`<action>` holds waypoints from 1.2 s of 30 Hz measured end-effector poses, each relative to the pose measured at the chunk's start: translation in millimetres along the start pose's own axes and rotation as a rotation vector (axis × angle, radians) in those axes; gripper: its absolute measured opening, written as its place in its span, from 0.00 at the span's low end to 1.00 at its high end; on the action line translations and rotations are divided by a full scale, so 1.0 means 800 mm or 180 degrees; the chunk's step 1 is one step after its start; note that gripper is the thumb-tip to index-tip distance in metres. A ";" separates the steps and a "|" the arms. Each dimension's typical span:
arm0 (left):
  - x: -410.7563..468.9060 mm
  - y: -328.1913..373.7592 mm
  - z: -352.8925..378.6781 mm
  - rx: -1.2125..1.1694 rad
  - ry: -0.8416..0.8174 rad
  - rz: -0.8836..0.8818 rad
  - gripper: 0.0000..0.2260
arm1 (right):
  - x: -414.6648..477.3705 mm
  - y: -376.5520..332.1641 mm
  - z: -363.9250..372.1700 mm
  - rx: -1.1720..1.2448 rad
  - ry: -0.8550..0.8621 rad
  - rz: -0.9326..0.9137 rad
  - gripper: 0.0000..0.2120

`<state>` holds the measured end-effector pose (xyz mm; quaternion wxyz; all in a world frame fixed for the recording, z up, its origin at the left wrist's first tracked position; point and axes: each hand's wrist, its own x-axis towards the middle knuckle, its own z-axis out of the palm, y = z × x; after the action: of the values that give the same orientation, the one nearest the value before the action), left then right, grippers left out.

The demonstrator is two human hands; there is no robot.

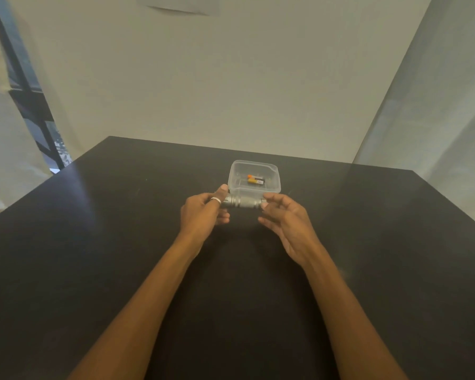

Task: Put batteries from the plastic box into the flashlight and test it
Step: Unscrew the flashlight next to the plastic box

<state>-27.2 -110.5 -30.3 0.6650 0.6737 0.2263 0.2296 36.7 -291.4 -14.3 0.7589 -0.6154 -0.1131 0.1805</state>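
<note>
A silver metal flashlight [243, 202] lies crosswise between my two hands, just above the black table [121, 242]. My left hand [203, 212], with a ring on one finger, is closed around its left end. My right hand [283, 215] pinches its right end with thumb and fingertips, the other fingers spread. Right behind the flashlight stands a clear plastic box [254, 176] without a lid. Two orange and black batteries [255, 180] lie side by side on its floor.
The table's far edge runs just behind the box, against a pale wall. A dark metal frame [30, 105] stands off the table's left rear corner. A translucent panel [436, 105] rises on the right side.
</note>
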 end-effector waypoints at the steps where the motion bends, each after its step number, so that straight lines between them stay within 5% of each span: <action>1: 0.000 0.000 0.001 0.0011 0.0000 0.0002 0.18 | 0.000 0.000 0.002 -0.0058 0.0079 0.0047 0.11; 7: -0.001 0.002 0.000 0.0033 0.0005 -0.0004 0.17 | 0.001 0.005 0.010 -0.0822 0.0486 0.0037 0.14; 15: -0.002 0.003 0.000 -0.0022 0.0008 -0.0012 0.18 | -0.002 0.001 0.003 -0.0258 0.0129 -0.0091 0.11; 22: -0.004 -0.001 -0.002 0.0083 -0.0094 0.0071 0.17 | 0.002 0.014 0.010 -0.0974 0.0483 -0.0151 0.13; 32: -0.005 -0.004 -0.003 0.0030 -0.0064 0.0155 0.17 | -0.002 0.020 -0.003 -0.0354 0.0190 -0.0398 0.08; 36: -0.004 -0.003 -0.002 -0.0015 -0.0019 0.0126 0.17 | 0.003 0.023 0.007 -0.0913 0.0476 -0.0328 0.13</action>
<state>-30.6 -111.3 -33.0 0.6626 0.6772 0.2104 0.2411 34.0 -282.6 -31.4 0.6777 -0.7226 -0.1123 0.0770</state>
